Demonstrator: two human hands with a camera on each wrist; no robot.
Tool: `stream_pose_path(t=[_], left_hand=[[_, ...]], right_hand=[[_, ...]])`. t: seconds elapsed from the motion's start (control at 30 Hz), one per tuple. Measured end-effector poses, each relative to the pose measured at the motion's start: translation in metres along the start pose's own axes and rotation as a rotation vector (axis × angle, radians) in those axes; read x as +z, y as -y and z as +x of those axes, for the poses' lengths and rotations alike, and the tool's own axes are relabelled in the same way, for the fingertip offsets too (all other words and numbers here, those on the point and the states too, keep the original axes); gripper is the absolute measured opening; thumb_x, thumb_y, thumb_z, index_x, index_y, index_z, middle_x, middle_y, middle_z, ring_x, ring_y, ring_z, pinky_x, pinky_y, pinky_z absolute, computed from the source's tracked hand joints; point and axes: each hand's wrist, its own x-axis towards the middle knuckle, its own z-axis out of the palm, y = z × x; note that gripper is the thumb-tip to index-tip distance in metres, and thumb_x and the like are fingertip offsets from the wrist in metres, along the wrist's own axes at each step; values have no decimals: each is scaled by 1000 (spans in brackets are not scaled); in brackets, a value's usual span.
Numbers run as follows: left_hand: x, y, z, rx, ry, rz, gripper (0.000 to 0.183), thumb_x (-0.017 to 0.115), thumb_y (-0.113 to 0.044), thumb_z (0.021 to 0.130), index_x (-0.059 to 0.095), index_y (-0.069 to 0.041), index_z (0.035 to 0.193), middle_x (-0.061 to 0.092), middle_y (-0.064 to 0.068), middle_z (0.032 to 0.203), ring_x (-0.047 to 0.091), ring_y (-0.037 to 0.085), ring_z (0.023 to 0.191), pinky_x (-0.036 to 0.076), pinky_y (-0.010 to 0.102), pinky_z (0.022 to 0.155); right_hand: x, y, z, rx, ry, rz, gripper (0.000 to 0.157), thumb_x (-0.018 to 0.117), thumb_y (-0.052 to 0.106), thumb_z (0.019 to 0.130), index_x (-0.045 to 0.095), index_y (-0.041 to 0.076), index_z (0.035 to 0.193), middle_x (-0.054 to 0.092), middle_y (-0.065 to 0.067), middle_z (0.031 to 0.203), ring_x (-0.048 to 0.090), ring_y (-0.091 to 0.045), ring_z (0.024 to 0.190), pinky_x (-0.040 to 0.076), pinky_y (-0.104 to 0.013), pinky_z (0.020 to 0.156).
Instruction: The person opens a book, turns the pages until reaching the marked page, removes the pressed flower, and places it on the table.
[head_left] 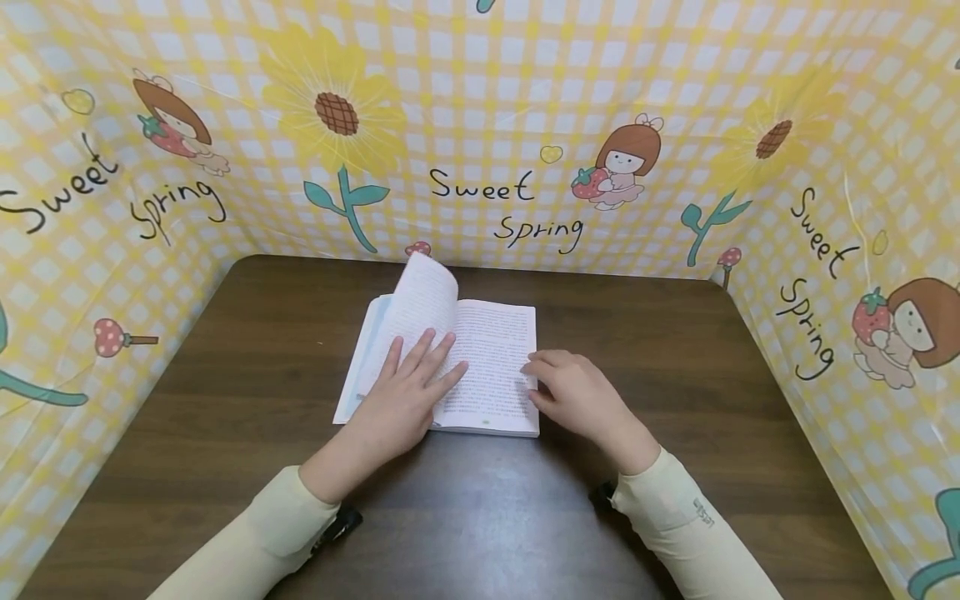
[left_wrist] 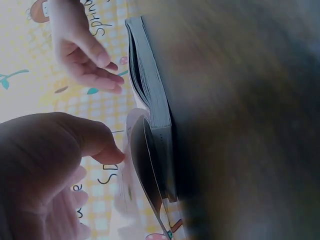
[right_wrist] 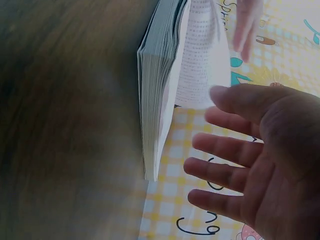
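Dark wood-grain tabletop (head_left: 262, 350) lies beneath and all around an open book (head_left: 491, 358), the landmark for places below. Left hand (head_left: 405, 396): fingers extended and spread over the book's left side; firmness of contact cannot be told. Right hand (head_left: 581, 392): fingers loosely bent and apart, gripping nothing, at the book's right edge; exact contact unclear. Book: thick paperback-like block, white pages, dense rows of small dark print, small green mark near the foot of the right page. A loose page (head_left: 426, 292) stands curled up on the left side, its far end rising past the book's top edge. Pale blue shows along the leaf beneath it. Cream sleeves (head_left: 281, 521) reach toward the book's near edge. Beyond the book and to both sides: yellow-and-white checked cloth (head_left: 480, 83) with sunflowers and "Sweet Spring" lettering.
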Motion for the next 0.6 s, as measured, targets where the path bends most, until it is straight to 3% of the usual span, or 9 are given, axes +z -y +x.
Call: stream_pose_path(t=[0.27,0.43,0.6], left_hand=[[6,5,-2,-114,138,-135,59,60,-14,93,53,-19,151,26,13,169,21,42,155,25,72,114],[7,8,-2,-188,210,-186,51,53,-22,100,54,-18,151,35,16,165,30,43,152,31,73,110],[5,9,-3,-226,225,-211,45,50,-32,105,57,-19,148,41,14,162,37,41,149,36,72,108]], right_hand=[[3,1,-1,-123,89,43,35,79,23,90,73,9,121,67,-15,134,63,-30,125,48,-46,108],[4,2,-2,-116,178,71,46,79,36,91,70,11,128,64,-14,140,60,-30,130,45,-48,110],[5,4,-4,-86,260,83,53,80,43,88,70,12,129,61,-13,143,57,-31,133,44,-48,111]])
